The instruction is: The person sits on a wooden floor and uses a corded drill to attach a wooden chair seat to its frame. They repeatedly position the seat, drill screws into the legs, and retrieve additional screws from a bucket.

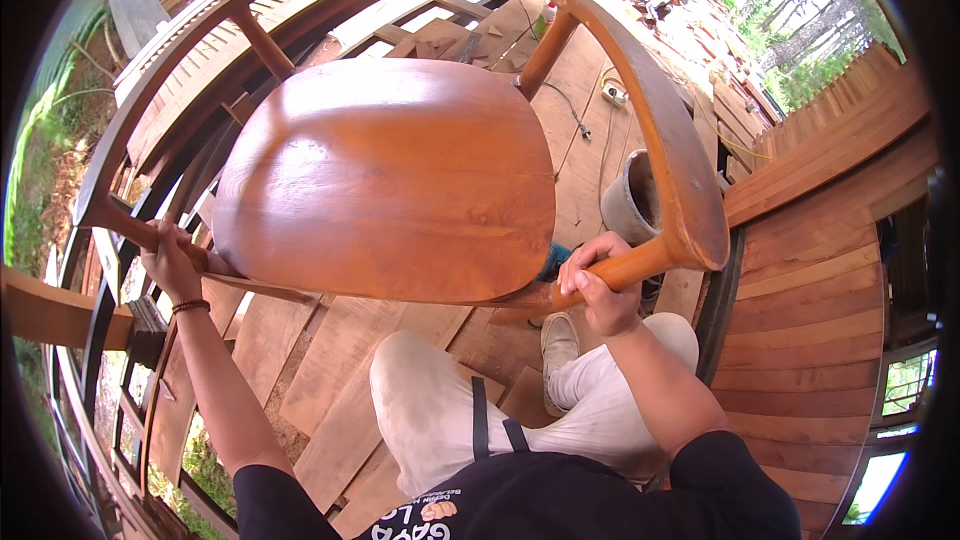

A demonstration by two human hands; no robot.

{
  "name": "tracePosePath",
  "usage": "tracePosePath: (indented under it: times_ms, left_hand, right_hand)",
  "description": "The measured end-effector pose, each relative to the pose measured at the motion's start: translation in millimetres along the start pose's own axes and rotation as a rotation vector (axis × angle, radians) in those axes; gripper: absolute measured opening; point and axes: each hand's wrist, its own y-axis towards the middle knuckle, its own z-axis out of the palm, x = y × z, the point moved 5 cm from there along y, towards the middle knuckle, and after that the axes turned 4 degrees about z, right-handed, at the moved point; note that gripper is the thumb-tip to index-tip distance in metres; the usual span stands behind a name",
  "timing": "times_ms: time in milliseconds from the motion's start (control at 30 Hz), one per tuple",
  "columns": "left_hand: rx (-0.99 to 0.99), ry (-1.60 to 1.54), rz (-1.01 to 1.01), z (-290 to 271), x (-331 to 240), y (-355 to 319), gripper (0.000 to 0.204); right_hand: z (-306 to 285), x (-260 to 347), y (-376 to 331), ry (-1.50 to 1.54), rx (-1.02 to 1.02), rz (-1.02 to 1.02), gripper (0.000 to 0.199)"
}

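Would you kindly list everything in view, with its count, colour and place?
Wooden chair: one, reddish-brown, centre
Bucket: one, grey, right of centre
Plug: one, black, beyond the bucket
Floorboards: many, light brown, beneath the chair
Wood scraps: several, brown, upper centre
Planked surface: one, reddish-brown, far right
Trees: several, grey and green, upper right
Trousers: one pair, off-white, lower centre
Shoe: one visible, pale, beside the trousers
Shirt: one, black, bottom edge
Bracelet: one, dark, left wrist
Left hand: one, bare, gripping the chair's left side
Right hand: one, bare, gripping the chair's right side

left hand [172, 260] and right hand [603, 285] in grips, 2 forearms [235, 395] well apart
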Motion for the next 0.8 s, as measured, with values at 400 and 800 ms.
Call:
tracePosePath:
  times_ms: [400, 800]
  left_hand:
    - [0.471, 0.419, 0.383, 184, -119, -197, 0.041]
    - [1.083, 0.878, 0.439, 287, -106, -267, 0.075]
  right_hand:
    - [4, 4, 1, -0.067, -0.036, 0.019, 0.012]
    - [1, 4, 0, -0.071, -0.087, -0.021, 0.014]
